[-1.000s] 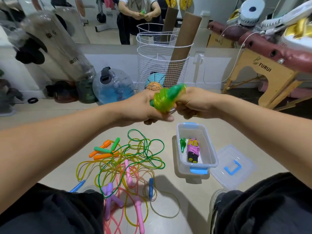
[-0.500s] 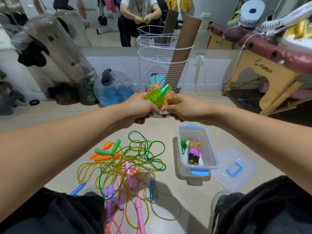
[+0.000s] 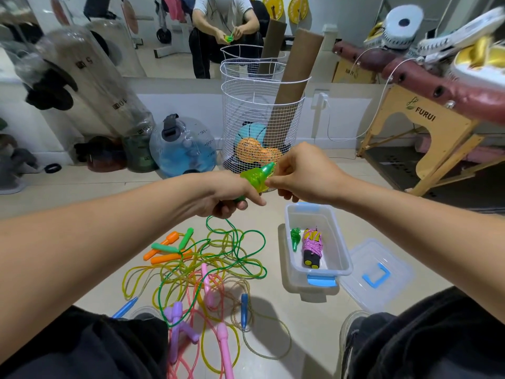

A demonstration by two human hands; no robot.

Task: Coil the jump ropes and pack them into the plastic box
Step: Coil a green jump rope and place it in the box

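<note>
**Mid-coil on green rope, two bundles boxed**

Floor, left: tangled pile of loose jump ropes [image 3: 191,272]. Handles countable in pairs: orange, green, blue, purple, pink, so roughly five uncoiled ropes; cords overlap too much for a firm count.

Centre, raised above floor: left hand [image 3: 226,192] curled round the lower end of the green handle bundle [image 3: 257,176], grip closed on it. Green cord [image 3: 235,242] hanging from under that hand down into the pile, so wrap judged unfinished. Right hand [image 3: 300,173] with fingertips pinched at the bundle's right side, likely on the cord end; exact contact hidden.

Right: one plastic box [image 3: 341,250] on floor, open, holding two coiled ropes: a small green one [image 3: 295,237] and a purple-wound one with black handles [image 3: 311,250], lying side by side. One clear lid [image 3: 374,274] just beside box, off.

Next, as judged: more turns to take up the trailing cord, tuck the end, then drop into box beside the other two.
</note>
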